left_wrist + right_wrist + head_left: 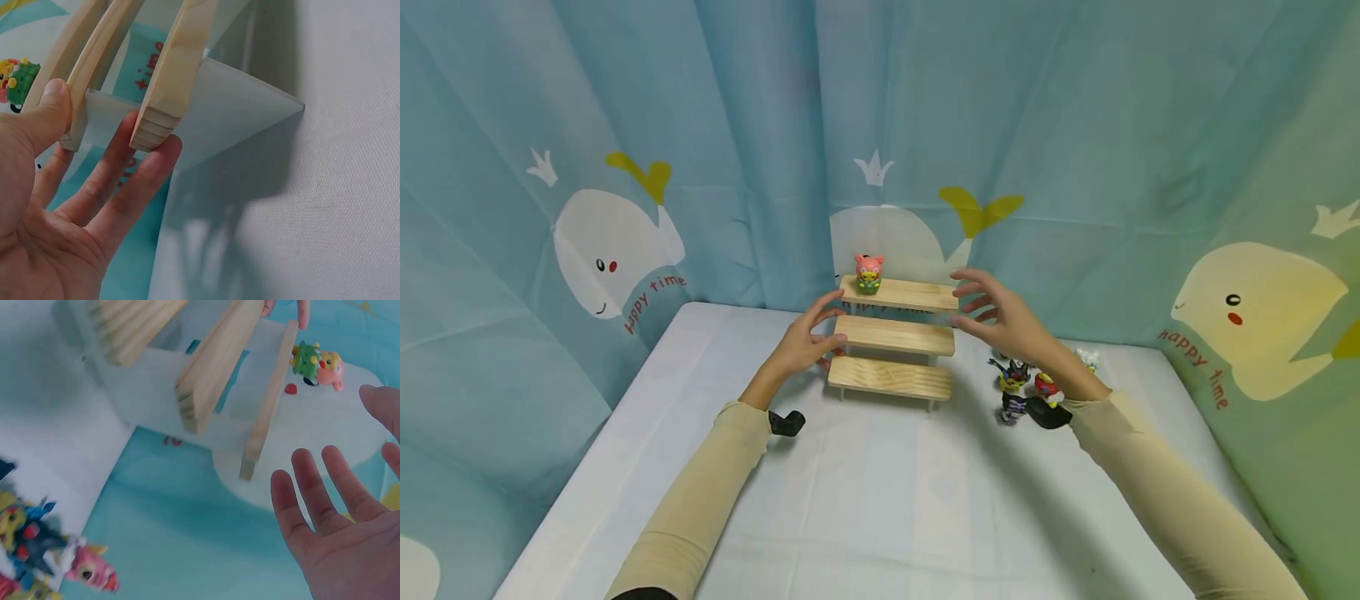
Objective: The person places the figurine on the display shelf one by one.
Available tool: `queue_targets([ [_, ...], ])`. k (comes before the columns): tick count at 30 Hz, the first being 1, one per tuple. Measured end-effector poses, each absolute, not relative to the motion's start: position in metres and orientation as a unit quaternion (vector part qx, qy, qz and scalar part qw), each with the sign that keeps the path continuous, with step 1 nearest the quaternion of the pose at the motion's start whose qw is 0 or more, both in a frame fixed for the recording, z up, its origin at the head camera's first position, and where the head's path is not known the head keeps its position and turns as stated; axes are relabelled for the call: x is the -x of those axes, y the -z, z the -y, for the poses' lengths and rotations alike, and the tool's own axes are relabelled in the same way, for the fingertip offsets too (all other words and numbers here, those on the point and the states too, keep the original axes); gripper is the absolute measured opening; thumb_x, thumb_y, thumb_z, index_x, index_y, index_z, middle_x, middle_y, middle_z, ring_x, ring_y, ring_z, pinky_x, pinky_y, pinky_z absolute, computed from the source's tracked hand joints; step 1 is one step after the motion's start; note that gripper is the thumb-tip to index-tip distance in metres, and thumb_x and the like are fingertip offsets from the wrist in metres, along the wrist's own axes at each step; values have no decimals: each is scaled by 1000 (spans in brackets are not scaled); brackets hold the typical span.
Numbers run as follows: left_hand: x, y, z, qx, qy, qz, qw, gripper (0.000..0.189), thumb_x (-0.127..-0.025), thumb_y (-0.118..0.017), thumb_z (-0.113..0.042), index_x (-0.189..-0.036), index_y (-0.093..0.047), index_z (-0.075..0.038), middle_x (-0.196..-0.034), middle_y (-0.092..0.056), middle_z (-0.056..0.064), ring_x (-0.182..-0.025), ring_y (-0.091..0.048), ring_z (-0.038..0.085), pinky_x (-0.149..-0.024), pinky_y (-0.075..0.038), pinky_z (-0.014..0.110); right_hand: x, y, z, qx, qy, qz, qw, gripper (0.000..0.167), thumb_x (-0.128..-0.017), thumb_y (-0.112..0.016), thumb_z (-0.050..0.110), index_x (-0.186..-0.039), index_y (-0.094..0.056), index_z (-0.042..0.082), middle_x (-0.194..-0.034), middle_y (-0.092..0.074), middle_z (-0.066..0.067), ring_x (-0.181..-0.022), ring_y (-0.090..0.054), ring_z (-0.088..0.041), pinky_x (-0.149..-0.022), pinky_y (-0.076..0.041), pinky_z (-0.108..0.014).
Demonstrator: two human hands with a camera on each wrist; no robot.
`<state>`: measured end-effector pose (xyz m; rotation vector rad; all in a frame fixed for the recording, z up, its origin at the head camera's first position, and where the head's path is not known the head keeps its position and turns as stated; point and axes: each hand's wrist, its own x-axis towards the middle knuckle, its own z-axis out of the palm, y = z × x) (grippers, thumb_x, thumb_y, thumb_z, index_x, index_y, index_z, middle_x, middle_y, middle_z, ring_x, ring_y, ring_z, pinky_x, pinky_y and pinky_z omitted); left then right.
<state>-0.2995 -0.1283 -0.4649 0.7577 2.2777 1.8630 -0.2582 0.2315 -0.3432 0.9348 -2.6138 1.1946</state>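
Note:
A three-tier wooden display stand with pale supports stands on the white cloth. On the left of its top plank sits a small toy figure with a pink hood and green body. My left hand holds the stand's left end. In the left wrist view, the thumb lies against the middle plank and fingertips touch the lowest plank's end. Beside the right end, my right hand hovers with spread, slightly bent fingers. A gap separates it from the planks in the right wrist view, and its palm holds nothing.
Several toy figures cluster right of the stand, partly hidden under the right forearm; a pink one lies among them. Behind the stand hangs a blue curtain with whale prints. White cloth covers the table in front.

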Motion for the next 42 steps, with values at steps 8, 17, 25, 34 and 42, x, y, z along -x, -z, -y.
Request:
queue_targets([
  [8, 299, 466, 129, -246, -612, -750, 55, 75, -102, -68, -17, -162, -29, -39, -159, -42, 14, -83, -75, 30, -62, -57, 66, 227, 346, -271, -290, -360, 883, 85, 66, -97, -72, 4, -155, -43, 18, -132, -63, -15, -105, -67, -31, -85, -59, -37],
  [17, 301, 466, 128, -255, -615, -744, 54, 75, -101, -67, -14, -162, -29, -36, -158, -42, 18, -83, -75, 30, -61, -56, 67, 194, 356, -316, -242, -353, 898, 96, 69, -95, -73, 2, -155, -44, 19, -130, -63, -10, -106, -64, -4, -88, -52, -14],
  [25, 302, 465, 127, -253, -612, -748, 49, 76, -101, -68, -14, -162, -29, -37, -157, -43, 18, -76, -75, 27, -59, -56, 66, 173, 367, -351, -213, -362, 899, 128, 71, -90, -76, -6, -152, -47, 14, -124, -63, 15, -101, -65, 1, -77, -53, -9],
  [34, 304, 465, 129, -253, -611, -748, 50, 76, -101, -68, -15, -162, -29, -38, -156, -45, 13, -75, -75, 28, -60, -56, 66, 160, 383, -372, -202, -364, 896, 153, 67, -87, -74, -14, -147, -52, 6, -120, -64, 19, -99, -65, 6, -83, -50, -5],
  [42, 304, 467, 130, -251, -614, -747, 49, 76, -101, -68, -14, -162, -29, -37, -157, -44, 15, -75, -75, 28, -59, -56, 65, 162, 402, -377, -198, -380, 891, 150, 64, -87, -74, -15, -145, -54, 4, -121, -65, 18, -99, -67, 4, -82, -51, -7],
])
